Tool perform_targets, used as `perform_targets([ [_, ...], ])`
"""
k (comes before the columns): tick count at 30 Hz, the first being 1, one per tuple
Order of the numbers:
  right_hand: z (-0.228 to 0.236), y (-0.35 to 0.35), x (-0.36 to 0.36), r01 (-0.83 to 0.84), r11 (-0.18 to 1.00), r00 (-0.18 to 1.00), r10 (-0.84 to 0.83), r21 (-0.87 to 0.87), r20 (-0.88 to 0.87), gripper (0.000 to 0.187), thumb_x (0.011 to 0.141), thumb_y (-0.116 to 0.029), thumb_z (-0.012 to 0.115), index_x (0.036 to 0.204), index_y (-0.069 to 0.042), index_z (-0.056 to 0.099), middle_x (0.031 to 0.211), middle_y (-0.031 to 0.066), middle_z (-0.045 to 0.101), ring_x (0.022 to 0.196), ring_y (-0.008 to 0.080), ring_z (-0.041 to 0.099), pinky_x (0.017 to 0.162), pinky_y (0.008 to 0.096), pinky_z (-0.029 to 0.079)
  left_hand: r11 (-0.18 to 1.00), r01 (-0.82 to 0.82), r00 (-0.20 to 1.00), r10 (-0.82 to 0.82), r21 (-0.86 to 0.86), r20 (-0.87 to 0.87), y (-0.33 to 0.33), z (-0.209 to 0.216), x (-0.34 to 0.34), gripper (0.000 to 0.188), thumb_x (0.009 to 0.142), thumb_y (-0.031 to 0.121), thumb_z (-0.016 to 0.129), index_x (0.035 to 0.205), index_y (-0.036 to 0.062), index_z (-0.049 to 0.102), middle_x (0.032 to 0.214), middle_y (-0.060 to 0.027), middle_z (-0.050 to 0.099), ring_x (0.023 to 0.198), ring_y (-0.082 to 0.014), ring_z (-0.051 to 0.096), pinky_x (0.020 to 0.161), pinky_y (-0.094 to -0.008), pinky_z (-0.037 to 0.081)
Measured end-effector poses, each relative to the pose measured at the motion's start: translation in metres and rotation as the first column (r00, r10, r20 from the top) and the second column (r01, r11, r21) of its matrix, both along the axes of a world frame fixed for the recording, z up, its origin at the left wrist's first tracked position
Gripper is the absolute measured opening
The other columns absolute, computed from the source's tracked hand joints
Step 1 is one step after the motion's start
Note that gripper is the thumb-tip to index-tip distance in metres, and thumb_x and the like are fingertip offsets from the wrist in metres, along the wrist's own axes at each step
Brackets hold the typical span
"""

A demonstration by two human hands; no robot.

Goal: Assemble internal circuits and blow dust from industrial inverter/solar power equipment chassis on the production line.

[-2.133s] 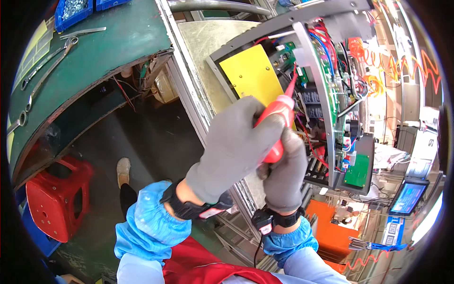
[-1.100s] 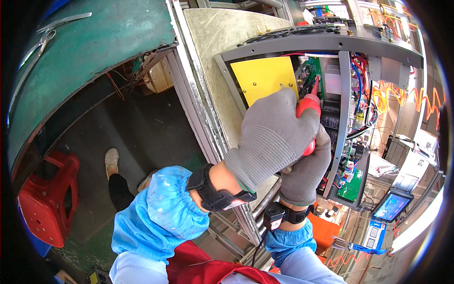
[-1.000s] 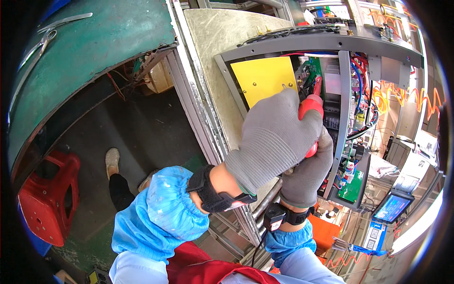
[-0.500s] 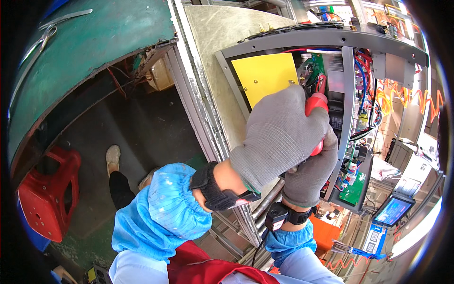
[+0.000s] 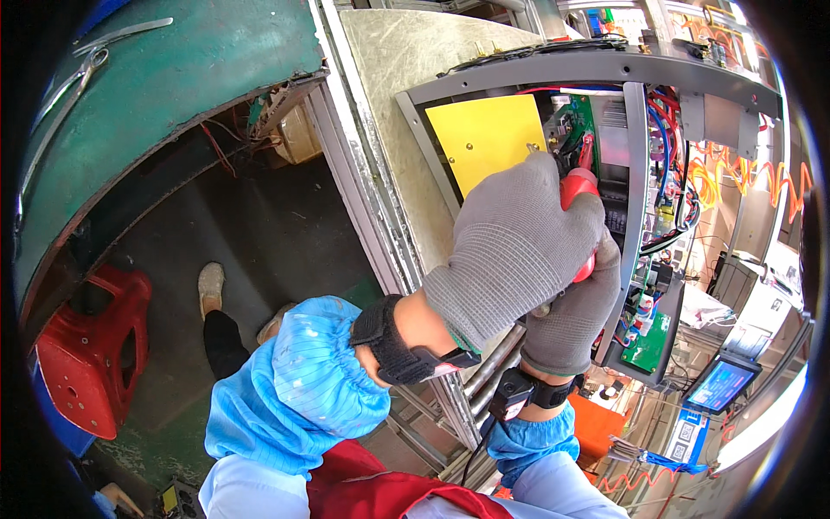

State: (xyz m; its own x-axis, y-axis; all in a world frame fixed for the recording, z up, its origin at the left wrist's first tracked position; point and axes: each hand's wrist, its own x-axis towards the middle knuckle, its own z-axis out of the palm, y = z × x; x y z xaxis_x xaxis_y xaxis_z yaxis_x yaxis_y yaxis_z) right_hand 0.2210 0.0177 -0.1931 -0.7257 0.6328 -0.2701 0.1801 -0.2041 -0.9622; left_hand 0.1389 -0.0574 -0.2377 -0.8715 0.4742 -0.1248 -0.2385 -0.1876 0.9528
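A hand tool with red handles point(image 5: 578, 184) shows between my gloved hands; its far end reaches into an open grey metal chassis point(image 5: 536, 69), and the grip hides its exact kind. My left hand point(image 5: 525, 229), in a grey knit glove, is closed around the upper part of the tool, beside a yellow sheet point(image 5: 486, 138) inside the chassis. Just below and to the right, my right hand point(image 5: 571, 320), gloved alike, is curled at the tool's lower red end, partly covered by the left. A green circuit board point(image 5: 581, 117) lies past the tool's tip.
Bundled coloured wires point(image 5: 666, 147) and another green board point(image 5: 647, 346) line the chassis's right side. A metal-edged bench point(image 5: 389, 86) supports it. To the left stand a green worktable point(image 5: 216, 60) with metal tools on it and a red plastic stool point(image 5: 95, 363). A small screen point(image 5: 720, 385) is at right.
Both hands keep their hold and have shifted only slightly, to the right. The chassis and yellow sheet look the same.
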Motion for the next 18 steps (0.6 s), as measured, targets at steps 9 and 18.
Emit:
perform_targets([
  [9, 0.014, -0.049, 0.009, -0.203, 0.975, 0.942, 0.169, 0.093, 0.289, 0.039, 0.097, -0.037, 0.048, 0.103, -0.001, 0.061, 0.07, 0.0013, 0.058, 0.049, 0.0065, 0.047, 0.043, 0.0213, 0.032, 0.981, 0.191, 0.981, -0.189, -0.047, 0.05, -0.081, -0.001, 0.01, 0.041, 0.088, 0.035, 0.064, 0.103, -0.0033, 0.061, 0.084, -0.0138, 0.061, 0.078, -0.0195, 0.062, 0.072, -0.0358, 0.049],
  [18, 0.049, -0.079, -0.002, -0.754, 0.558, 0.655, 0.604, 0.346, 0.454, 0.037, 0.094, -0.03, 0.059, 0.114, 0.001, 0.063, 0.092, 0.014, 0.068, 0.084, 0.0229, 0.066, 0.076, 0.0345, 0.052, 0.863, -0.207, 0.903, -0.012, -0.46, -0.43, -0.197, -0.011, -0.049, 0.042, 0.081, 0.03, 0.071, 0.112, 0.0026, 0.063, 0.099, -0.0192, 0.064, 0.091, -0.0346, 0.065, 0.081, -0.0416, 0.051],
])
